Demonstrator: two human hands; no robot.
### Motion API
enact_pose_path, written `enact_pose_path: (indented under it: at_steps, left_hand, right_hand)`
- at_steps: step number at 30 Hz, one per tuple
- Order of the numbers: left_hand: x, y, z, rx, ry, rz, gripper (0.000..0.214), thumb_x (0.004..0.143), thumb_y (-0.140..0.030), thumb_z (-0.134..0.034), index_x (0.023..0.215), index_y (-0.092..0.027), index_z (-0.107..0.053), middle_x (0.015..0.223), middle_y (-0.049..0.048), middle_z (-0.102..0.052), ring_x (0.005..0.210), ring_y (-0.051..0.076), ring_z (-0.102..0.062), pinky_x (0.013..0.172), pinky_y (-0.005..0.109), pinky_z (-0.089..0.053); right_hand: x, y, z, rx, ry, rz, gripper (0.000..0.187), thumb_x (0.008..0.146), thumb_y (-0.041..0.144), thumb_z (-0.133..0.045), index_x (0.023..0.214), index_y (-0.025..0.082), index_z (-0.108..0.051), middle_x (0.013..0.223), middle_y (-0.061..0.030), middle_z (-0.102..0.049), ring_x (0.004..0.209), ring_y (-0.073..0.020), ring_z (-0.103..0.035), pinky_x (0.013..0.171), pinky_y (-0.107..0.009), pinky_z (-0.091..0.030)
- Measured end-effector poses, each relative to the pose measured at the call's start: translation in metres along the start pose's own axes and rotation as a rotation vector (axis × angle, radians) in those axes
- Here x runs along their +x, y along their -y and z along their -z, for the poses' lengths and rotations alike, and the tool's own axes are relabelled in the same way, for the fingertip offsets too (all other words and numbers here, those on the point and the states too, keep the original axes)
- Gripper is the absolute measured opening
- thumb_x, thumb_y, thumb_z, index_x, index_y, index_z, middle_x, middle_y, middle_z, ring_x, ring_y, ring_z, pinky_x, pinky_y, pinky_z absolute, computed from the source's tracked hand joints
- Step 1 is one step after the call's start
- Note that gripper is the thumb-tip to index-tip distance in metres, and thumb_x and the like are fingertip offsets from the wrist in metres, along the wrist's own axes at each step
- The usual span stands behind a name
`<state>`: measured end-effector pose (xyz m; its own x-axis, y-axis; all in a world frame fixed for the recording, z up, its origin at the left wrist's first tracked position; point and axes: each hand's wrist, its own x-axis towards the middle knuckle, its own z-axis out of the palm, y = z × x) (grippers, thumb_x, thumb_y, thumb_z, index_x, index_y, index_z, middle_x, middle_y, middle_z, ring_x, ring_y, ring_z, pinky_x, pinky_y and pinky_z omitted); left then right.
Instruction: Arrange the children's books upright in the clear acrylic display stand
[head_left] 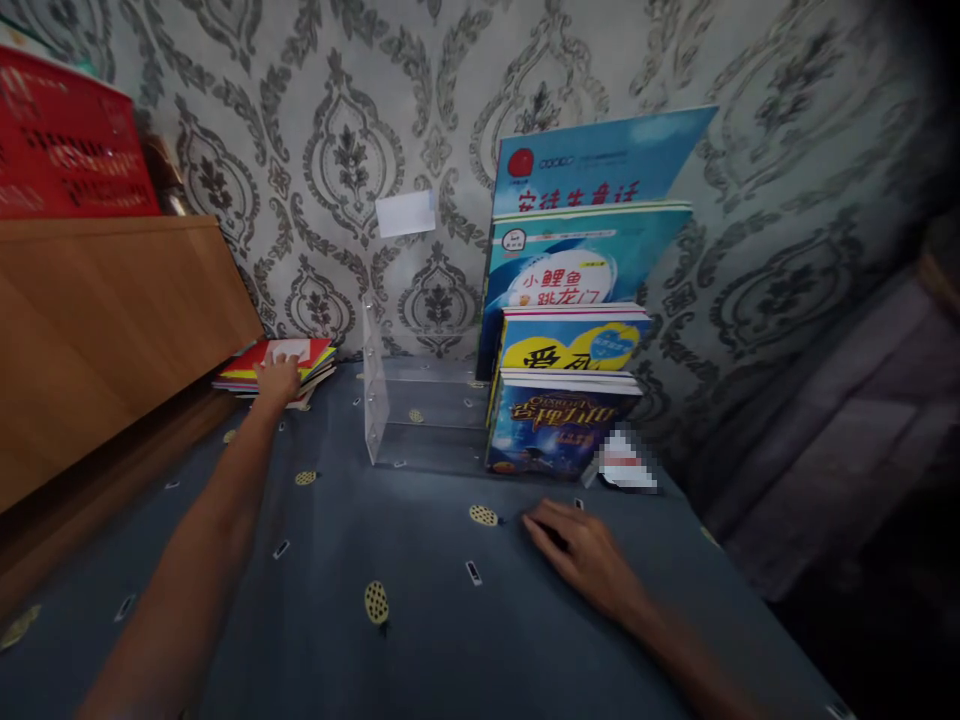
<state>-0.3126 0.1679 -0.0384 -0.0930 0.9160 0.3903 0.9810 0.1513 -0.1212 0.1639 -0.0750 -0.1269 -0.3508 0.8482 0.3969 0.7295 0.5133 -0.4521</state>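
At the far left, my left hand (278, 380) reaches to a stack of thin books (318, 362) and touches the red one on top, its fingers apart. My right hand (581, 548) rests on the table with loosely bent fingers and nothing in them, a gap showing between thumb and forefinger. Beyond it, several picture books (555, 425) stand upright in stepped rows on a clear acrylic rack (375, 385). A blue book with a dark cover is in front; taller teal and blue ones lean behind.
A dark tablecloth (330, 640) with a pineapple pattern covers the table. Left stands a wooden cabinet (112, 330) with a red box (67, 140) on it. A white card (406, 214) is on the patterned wall. A blurred-out white object (628, 462) sits beside the books; grey cloth hangs at right.
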Motion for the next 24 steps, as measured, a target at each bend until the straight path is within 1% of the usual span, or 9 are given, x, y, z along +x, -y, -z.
enact_pose_path:
  at_steps: [2,4,7,10,12,15,17,20,24]
  left_hand:
    - [0.017,0.005,-0.004,0.047,0.042,-0.025,0.050,0.088,-0.018,-0.046,0.136,-0.015,-0.061,0.140,0.0238,-0.058,0.142,0.047,-0.037,0.106,0.075,-0.030]
    - [0.034,0.009,-0.006,0.093,0.094,-0.074,0.050,0.087,-0.016,-0.047,0.135,-0.018,-0.063,0.136,0.0219,-0.062,0.139,0.046,-0.041,0.107,0.076,-0.026]
    - [0.055,0.008,-0.010,0.149,0.175,-0.175,0.045,0.088,-0.012,-0.046,0.128,-0.020,-0.067,0.128,0.0192,-0.068,0.131,0.040,-0.052,0.110,0.071,-0.026]
    - [0.067,0.000,-0.016,0.181,0.237,-0.254,0.036,0.090,-0.012,-0.047,0.116,-0.015,-0.072,0.120,0.0211,-0.071,0.126,0.038,-0.058,0.110,0.066,-0.030]
    - [0.070,-0.004,-0.022,0.185,0.262,-0.284,0.033,0.091,-0.012,-0.046,0.113,-0.012,-0.071,0.117,0.0232,-0.072,0.121,0.037,-0.062,0.107,0.062,-0.036]
    - [0.068,-0.006,-0.029,0.171,0.275,-0.302,0.034,0.093,-0.013,-0.043,0.115,-0.009,-0.069,0.116,0.0251,-0.071,0.113,0.034,-0.068,0.098,0.051,-0.048]
    - [0.065,-0.004,-0.031,0.155,0.269,-0.306,0.035,0.093,-0.012,-0.043,0.117,-0.009,-0.068,0.117,0.0253,-0.071,0.112,0.033,-0.069,0.095,0.046,-0.051]
    - [0.061,0.002,-0.030,0.124,0.239,-0.289,0.037,0.092,-0.011,-0.042,0.120,-0.008,-0.066,0.121,0.0262,-0.069,0.113,0.034,-0.068,0.095,0.045,-0.052]
    - [0.055,0.017,-0.021,0.069,0.172,-0.211,0.041,0.090,-0.013,-0.044,0.127,-0.009,-0.063,0.124,0.0254,-0.068,0.117,0.035,-0.066,0.096,0.043,-0.051]
  right_hand:
    - [0.000,-0.002,-0.001,0.007,-0.002,0.003,0.038,0.105,0.036,-0.038,0.085,0.022,-0.067,0.079,-0.0061,-0.070,0.075,-0.0206,-0.070,0.069,-0.031,-0.052]
    - [0.000,-0.004,-0.002,0.015,-0.009,0.008,0.038,0.105,0.037,-0.038,0.086,0.022,-0.068,0.079,-0.0059,-0.070,0.074,-0.0200,-0.070,0.069,-0.031,-0.052]
    - [-0.001,-0.005,-0.003,0.031,-0.015,0.001,0.038,0.105,0.038,-0.039,0.086,0.022,-0.068,0.077,-0.0057,-0.070,0.072,-0.0194,-0.069,0.067,-0.030,-0.052]
    - [-0.001,-0.005,-0.002,0.047,0.000,-0.025,0.038,0.105,0.038,-0.040,0.084,0.022,-0.067,0.075,-0.0053,-0.069,0.070,-0.0189,-0.068,0.065,-0.030,-0.051]
    - [-0.001,-0.004,-0.001,0.056,0.006,-0.038,0.039,0.105,0.038,-0.040,0.082,0.021,-0.066,0.075,-0.0049,-0.068,0.069,-0.0187,-0.067,0.065,-0.030,-0.051]
    - [-0.001,-0.005,-0.001,0.067,0.000,-0.051,0.039,0.104,0.039,-0.040,0.081,0.021,-0.066,0.075,-0.0047,-0.068,0.068,-0.0184,-0.067,0.064,-0.030,-0.051]
    - [0.000,-0.005,-0.001,0.070,-0.006,-0.057,0.039,0.104,0.040,-0.040,0.081,0.021,-0.066,0.075,-0.0047,-0.068,0.068,-0.0183,-0.067,0.064,-0.030,-0.051]
    - [0.000,-0.004,0.000,0.076,0.001,-0.062,0.040,0.104,0.039,-0.040,0.078,0.022,-0.065,0.073,-0.0041,-0.067,0.067,-0.0180,-0.067,0.063,-0.029,-0.050]
    - [0.000,-0.004,0.001,0.081,0.000,-0.060,0.038,0.104,0.039,-0.042,0.079,0.022,-0.066,0.072,-0.0036,-0.067,0.066,-0.0183,-0.067,0.062,-0.029,-0.051]
